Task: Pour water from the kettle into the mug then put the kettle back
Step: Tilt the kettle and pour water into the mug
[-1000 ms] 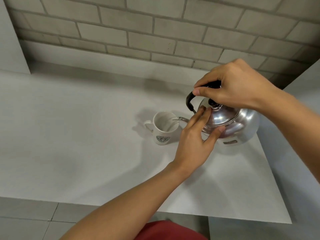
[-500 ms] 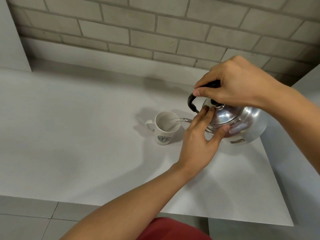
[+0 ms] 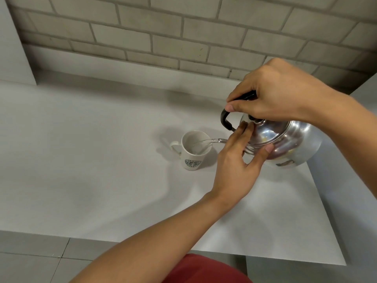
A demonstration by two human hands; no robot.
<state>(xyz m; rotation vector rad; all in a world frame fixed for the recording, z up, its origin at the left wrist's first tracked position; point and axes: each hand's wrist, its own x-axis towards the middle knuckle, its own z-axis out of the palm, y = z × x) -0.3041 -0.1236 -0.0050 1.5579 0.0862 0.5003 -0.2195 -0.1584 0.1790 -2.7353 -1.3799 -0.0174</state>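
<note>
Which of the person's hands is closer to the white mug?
Left. The left hand rests on the kettle lid, just right of the mug. The right hand grips the kettle's handle, higher and farther right.

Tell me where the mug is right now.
In the head view, the mug stands upright on the white counter near the centre, just left of the tilted kettle, under its spout.

Right hand [image 3: 279, 94] fisted, wrist raised; left hand [image 3: 236, 166] fingers spread, reaching forward.
</note>
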